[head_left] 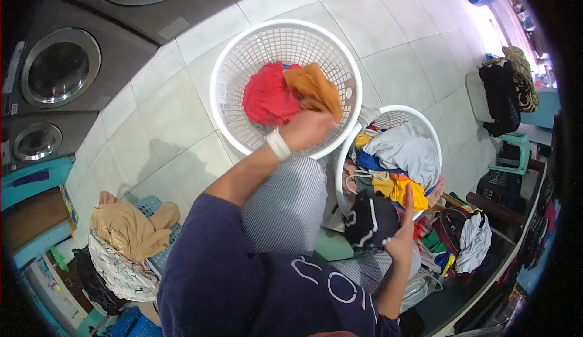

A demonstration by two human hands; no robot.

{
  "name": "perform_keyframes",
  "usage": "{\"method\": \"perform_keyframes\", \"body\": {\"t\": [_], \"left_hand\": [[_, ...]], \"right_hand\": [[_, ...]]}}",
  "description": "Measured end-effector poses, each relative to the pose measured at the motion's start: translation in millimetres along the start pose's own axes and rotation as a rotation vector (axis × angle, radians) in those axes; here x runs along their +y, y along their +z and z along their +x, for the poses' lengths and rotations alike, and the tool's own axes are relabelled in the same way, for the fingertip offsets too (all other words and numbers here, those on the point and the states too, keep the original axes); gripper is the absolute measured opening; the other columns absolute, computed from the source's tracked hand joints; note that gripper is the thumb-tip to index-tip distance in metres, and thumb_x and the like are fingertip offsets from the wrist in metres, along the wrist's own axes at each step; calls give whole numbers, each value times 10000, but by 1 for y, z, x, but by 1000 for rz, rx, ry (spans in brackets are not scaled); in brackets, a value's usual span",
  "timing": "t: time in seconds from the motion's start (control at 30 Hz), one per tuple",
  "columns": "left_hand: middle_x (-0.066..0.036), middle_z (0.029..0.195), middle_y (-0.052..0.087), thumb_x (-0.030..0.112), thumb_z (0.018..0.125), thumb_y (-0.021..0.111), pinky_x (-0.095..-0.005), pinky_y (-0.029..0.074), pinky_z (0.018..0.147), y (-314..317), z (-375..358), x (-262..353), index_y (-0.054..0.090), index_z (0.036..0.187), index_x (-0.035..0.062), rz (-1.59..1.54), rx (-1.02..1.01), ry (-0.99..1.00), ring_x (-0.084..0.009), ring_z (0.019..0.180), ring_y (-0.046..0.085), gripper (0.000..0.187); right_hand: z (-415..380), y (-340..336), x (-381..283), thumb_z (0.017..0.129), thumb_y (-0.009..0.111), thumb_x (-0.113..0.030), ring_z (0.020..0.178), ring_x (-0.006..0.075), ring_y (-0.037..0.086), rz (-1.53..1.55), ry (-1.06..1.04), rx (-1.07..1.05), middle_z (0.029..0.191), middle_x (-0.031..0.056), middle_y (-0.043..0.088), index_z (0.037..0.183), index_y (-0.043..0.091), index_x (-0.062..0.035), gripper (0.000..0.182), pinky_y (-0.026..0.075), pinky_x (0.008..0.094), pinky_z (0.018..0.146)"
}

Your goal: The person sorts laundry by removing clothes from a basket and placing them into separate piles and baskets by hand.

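My left hand [310, 131], with a white band at its wrist, is over the near rim of a white laundry basket [220, 88]. It touches or almost touches an orange-brown cloth [317, 88]; blur hides its fingers. Beside that cloth in the basket lies a crumpled red garment [270, 94]. My right hand [401, 240], thumb raised, holds a bunched black garment with white trim [367, 218] near my lap. Just beyond it stands a second white basket [438, 145], heaped with mixed clothes, a pale grey garment [407, 151] and a yellow one [404, 191] among them.
Front-loading machines [61, 66] line the upper left. A blue-green basket [149, 206] with beige clothes stands at lower left. More clothes [473, 240] are piled at my right. Farther right are a laden basket [480, 97] and a green stool [513, 154]. The floor is tiled.
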State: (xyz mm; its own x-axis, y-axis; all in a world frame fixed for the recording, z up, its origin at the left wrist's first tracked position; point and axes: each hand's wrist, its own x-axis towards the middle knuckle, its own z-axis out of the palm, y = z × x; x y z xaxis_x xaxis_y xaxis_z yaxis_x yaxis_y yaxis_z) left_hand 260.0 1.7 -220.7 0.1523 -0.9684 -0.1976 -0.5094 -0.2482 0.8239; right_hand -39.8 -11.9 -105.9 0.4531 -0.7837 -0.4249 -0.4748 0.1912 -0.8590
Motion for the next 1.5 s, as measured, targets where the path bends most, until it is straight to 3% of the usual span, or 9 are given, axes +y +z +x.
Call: {"method": "perform_keyframes", "body": {"t": [0.13,0.3,0.37,0.57,0.93,1.0,1.17,1.33,1.5], "left_hand": [[-114,821,611,247,876,509,-394,489,676,8,-64,87,605,866,78,-198,-366,653,-297,771,607,194],[-93,860,587,280,876,545,-359,498,661,-4,-86,111,583,929,57,-62,-607,750,-255,782,608,233],[-74,963,603,267,886,561,-314,503,695,-20,-64,91,585,1109,60,-532,-771,527,-184,822,616,306],[-184,1102,599,273,846,573,-380,445,900,27,42,-139,566,1135,22,-18,395,-212,-321,1023,573,382],[-196,1187,557,223,836,485,-434,417,950,96,54,-254,559,1193,133,807,-382,-726,-392,1092,536,375],[-167,990,648,125,768,579,-390,475,828,87,59,-242,613,1076,74,49,282,-397,-293,960,617,315],[-51,916,611,-24,768,458,-250,465,691,8,10,25,552,1111,20,-616,-243,189,-110,832,565,358],[-150,1063,555,10,812,468,-353,406,887,9,-56,137,492,1121,-25,-1031,-1215,823,-213,1039,517,312],[-156,1081,555,44,854,484,-365,404,909,-10,-52,123,484,1133,-16,-886,-1042,865,-222,1040,519,286]], "right_hand": [[1,32,-1,583,780,-50,1009,216,580,-210,-162,-25,1178,157,560,1446,120,-78,1087,452,312,871],[-21,7,23,627,786,-239,945,181,572,-469,-366,-202,1090,120,573,1129,518,12,622,447,310,847],[-40,-17,43,620,784,-278,962,197,568,-399,-396,23,1031,111,583,1098,531,1,609,449,320,851],[-95,-101,35,647,738,-266,992,232,535,-242,-407,524,1079,108,549,1097,519,-26,555,415,344,878],[-55,-124,-8,575,704,-109,1235,241,380,-515,-187,494,1373,140,344,1368,282,-59,900,274,336,1050],[-36,-87,-10,561,698,-80,1279,243,351,-460,-174,397,1427,145,307,1417,239,-65,971,248,334,1081],[-6,-8,-9,469,730,22,1372,232,176,-452,-162,154,1496,151,159,1447,45,-44,1195,136,319,1110],[8,-3,25,635,710,-117,1278,261,335,-170,294,-318,1366,178,383,1353,340,-4,816,261,375,1056],[-24,-71,37,663,695,-137,1191,292,406,-388,79,39,1290,192,442,1311,383,0,732,320,386,993]]}}
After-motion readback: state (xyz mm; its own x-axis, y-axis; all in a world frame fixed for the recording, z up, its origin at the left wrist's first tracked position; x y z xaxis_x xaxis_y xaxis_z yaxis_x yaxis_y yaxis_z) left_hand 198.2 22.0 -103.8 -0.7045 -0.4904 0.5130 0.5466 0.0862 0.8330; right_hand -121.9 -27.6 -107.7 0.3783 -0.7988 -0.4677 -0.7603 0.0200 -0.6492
